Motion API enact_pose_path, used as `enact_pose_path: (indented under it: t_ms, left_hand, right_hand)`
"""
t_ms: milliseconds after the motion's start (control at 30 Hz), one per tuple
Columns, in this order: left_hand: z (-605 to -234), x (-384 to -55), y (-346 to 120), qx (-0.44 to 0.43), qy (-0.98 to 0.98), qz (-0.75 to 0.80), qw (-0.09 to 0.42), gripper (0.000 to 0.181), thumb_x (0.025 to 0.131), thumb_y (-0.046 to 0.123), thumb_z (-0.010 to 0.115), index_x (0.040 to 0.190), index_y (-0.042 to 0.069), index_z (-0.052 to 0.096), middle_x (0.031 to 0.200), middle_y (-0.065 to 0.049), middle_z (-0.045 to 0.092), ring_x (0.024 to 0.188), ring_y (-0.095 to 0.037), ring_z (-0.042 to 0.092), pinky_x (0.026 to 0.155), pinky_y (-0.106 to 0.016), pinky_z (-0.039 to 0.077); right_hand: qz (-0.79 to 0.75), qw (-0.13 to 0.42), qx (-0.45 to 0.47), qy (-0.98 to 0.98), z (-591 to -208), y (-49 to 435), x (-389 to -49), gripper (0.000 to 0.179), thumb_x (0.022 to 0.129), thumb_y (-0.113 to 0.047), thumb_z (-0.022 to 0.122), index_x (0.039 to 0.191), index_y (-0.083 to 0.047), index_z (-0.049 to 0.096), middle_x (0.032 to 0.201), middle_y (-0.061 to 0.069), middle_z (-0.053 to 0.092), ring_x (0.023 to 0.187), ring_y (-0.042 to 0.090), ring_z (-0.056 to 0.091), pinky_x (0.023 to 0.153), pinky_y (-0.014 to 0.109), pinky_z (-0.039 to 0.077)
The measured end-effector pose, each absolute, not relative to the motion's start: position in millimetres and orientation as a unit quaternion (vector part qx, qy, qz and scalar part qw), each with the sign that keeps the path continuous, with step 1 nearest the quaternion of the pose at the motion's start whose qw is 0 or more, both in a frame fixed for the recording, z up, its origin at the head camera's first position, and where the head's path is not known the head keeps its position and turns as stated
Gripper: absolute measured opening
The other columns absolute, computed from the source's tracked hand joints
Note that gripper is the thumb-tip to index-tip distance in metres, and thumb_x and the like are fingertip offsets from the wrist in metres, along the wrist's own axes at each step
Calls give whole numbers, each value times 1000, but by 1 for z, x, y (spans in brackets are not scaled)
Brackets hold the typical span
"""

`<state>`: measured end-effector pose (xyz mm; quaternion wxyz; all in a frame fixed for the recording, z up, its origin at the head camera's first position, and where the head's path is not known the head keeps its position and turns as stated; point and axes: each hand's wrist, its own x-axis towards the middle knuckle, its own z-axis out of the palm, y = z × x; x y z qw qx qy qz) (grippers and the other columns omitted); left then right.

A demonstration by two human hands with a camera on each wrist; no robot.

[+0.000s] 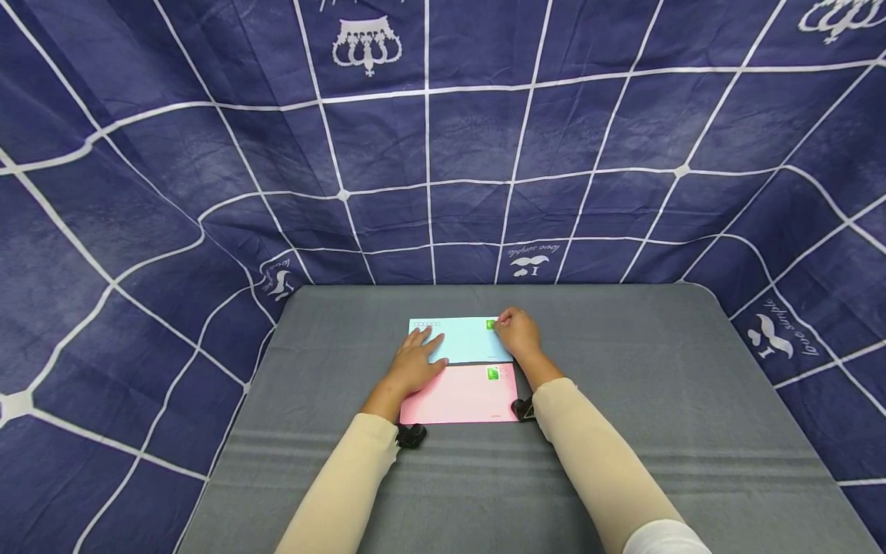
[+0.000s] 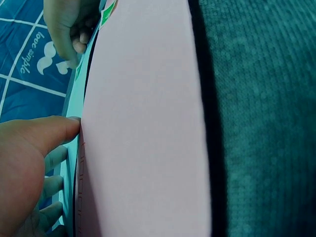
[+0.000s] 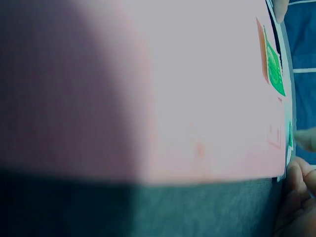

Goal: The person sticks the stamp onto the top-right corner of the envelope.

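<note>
A light blue envelope point(image 1: 460, 348) lies on the grey table above a pink envelope point(image 1: 457, 400), their long edges close together. My left hand point(image 1: 414, 364) rests spread over the left part of the blue envelope, its thumb near the gap between the two. At the blue envelope's upper right corner, my right hand point(image 1: 519, 332) has its fingers curled and its fingertips at the edge of a small green stamp point(image 1: 491, 325). Another green stamp point(image 3: 275, 69) sits on the pink envelope, with one edge looking slightly raised in the right wrist view.
The grey cloth-covered table point(image 1: 623, 400) extends around the envelopes. A dark blue curtain point(image 1: 471, 138) with white lines hangs behind and at both sides. Black wrist cameras point(image 1: 411, 436) sit by the cuffs, near the pink envelope's lower corners.
</note>
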<state>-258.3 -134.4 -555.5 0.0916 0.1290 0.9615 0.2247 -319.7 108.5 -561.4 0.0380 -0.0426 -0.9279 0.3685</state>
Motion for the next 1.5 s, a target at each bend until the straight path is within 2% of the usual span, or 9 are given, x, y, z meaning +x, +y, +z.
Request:
enact_pose_path:
  t_ms: [200,333,933,1500]
  left_hand:
    - [-555,-259,-134,129,962,222,89,63,100,41,58,156,18,41,168,-12,25,158,-36,14,127,-56,16]
    - [-553,-258,-133,129,962,222,90,63,101,42,57,156,18,41,168,-12,24,158,-36,13,127,-56,16]
    - [-555,-257,-133,129,962,224,89,62,101,42,56,156,18,40,169,-12,24,158,-36,13,126,-57,17]
    - [-555,-258,-133,127,961,229,89,62,101,42,56,157,19,40,169,-11,23,158,-35,12,125,-58,18]
  right_hand:
    - [395,9,-11,-918,-562,114,-318,37,90,-22,72,122,-6,65,93,9,60,87,28,58,81,39,45]
    - [387,-14,11,-922,-563,118,-317,41,90,-22,72,129,-11,64,96,7,56,87,26,55,81,38,42]
    - [379,-19,39,-924,-564,120,-318,29,93,-18,72,122,-13,70,95,7,54,86,24,52,77,34,39]
    - [368,-35,24,-929,-567,117,-323,27,95,-24,70,122,-19,70,97,5,52,85,23,51,76,34,37]
